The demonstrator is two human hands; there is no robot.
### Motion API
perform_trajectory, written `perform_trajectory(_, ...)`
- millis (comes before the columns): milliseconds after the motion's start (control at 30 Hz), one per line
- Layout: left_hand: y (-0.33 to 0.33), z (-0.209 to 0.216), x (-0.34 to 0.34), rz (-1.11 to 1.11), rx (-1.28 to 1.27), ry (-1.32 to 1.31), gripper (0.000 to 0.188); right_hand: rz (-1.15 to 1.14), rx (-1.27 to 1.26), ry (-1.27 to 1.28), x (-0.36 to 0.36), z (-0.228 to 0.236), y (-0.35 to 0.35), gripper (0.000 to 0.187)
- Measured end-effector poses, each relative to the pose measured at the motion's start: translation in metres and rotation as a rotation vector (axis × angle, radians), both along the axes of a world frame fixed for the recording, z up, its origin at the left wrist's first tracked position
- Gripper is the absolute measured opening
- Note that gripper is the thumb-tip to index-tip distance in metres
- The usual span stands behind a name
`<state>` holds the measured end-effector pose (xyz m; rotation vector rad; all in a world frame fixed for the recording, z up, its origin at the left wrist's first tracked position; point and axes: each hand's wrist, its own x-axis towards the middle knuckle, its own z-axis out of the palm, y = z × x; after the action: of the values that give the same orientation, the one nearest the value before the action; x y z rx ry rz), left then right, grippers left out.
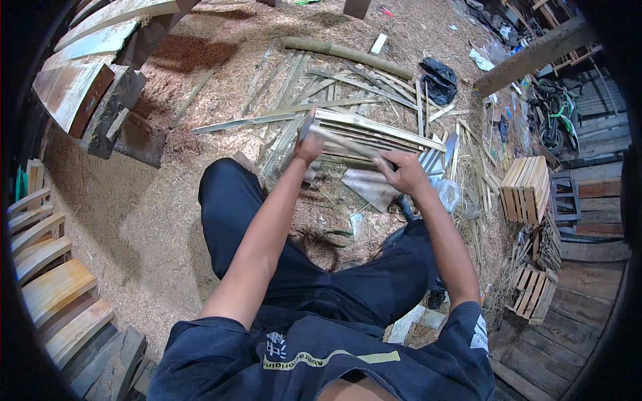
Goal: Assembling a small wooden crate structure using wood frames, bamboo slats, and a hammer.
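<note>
My right hand [405, 172] is closed round the pale wooden handle of what looks like a hammer [348, 142]. The handle slants up and left, its dark grey head end beside my left hand [308, 146]. That left hand is closed at the left end of a slatted wooden crate [381, 125]; what its fingers grip is hidden. The crate lies in front of my knees, behind the handle, with its long thin slats running left to right. A flat pale board [371, 189] rests below it, between my legs.
Loose wood strips [291, 80] and a thick pole [348, 57] lie beyond the crate. A black plastic bag [438, 80] is at far right. Finished-looking crates [525, 190] stand right, near a green motorbike [562, 117]. Heavy timbers [73, 93] and stacked planks [60, 287] line the left.
</note>
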<state>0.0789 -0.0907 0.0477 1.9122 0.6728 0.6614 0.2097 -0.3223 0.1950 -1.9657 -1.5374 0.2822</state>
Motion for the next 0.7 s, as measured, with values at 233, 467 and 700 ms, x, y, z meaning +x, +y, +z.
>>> perform_trajectory(233,0.002,-0.007,-0.017,-0.054,-0.081,-0.015,0.08,-0.036,-0.011,0.058,-0.003,-0.008,-0.003,0.021)
perform_trajectory(467,0.004,-0.025,-0.009,-0.045,0.002,-0.15,0.071,-0.035,-0.056,-0.117,0.005,-0.008,0.007,0.026)
perform_trajectory(700,0.001,-0.049,-0.014,-0.047,-0.21,-0.051,0.067,0.007,0.014,-0.144,0.011,-0.009,0.01,0.022)
